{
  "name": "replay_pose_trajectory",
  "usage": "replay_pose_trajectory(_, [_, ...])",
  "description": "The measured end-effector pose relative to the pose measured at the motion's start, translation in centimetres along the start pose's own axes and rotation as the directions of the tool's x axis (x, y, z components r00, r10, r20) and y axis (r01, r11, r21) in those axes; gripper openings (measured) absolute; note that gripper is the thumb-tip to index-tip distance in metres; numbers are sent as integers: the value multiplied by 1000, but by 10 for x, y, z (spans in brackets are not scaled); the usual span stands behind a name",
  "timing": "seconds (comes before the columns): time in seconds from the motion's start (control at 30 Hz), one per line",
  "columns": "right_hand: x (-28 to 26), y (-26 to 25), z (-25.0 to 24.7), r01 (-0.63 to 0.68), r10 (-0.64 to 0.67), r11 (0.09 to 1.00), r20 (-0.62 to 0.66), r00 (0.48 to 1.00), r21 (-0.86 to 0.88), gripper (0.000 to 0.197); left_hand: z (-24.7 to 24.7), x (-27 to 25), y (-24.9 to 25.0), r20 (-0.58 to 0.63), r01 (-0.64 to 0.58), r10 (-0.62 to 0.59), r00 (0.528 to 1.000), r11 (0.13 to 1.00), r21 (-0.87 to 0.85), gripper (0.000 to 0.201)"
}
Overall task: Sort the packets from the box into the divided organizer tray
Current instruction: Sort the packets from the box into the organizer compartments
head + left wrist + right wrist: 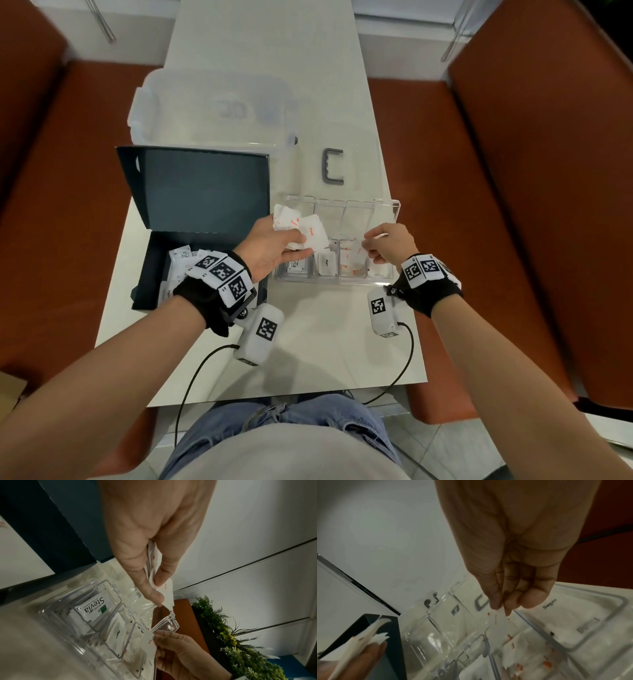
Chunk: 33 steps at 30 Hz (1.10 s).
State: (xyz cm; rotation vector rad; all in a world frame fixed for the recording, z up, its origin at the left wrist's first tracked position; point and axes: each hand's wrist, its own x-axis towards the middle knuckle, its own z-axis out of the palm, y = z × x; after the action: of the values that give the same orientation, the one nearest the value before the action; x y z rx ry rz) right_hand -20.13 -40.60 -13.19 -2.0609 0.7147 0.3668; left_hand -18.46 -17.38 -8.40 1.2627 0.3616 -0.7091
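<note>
A clear divided organizer tray (394,212) lies on the white table, right of an open dark box (154,260) that holds several white packets (178,263). My left hand (274,246) hovers over the tray's left end and grips a fan of white salt packets (308,229) with red print, the same salt packets (164,592) pinched between thumb and fingers. My right hand (387,243) pinches a single red-printed packet (496,616) above the tray's right near compartments. A Stevia packet (92,608) lies in a near compartment, and red-printed packets (518,658) fill another.
A translucent plastic bin (212,109) stands behind the dark box. A grey C-shaped handle (332,166) lies on the table beyond the tray. Orange seats (513,171) flank the narrow table. Cables run from both wrist cameras across the table's near edge.
</note>
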Motion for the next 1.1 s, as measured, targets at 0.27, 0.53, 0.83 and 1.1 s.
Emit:
replay_pose_trajectory(0.27, [-1,-5,30,159,-170,929,-3,985,-334,11,0,-1,-5,-7,23,-23,1000,1000,16,44])
replay_pose_trajectory(0.53, [-2,-1,31,287,-322,724,62,945,-628,11,-7,-1,-9,-11,35,-35,999,999,-2,43])
replay_pose_trajectory(0.83, [-2,9,39,374,-335,479,228,914,-794,5,-9,-1,-9,-2,42,-42,999,999,-10,43])
replay_pose_trajectory(1.1, [-4,10,44,379,-333,413,250,909,-828,7,-9,-1,-6,-4,37,-37,999,999,-30,40])
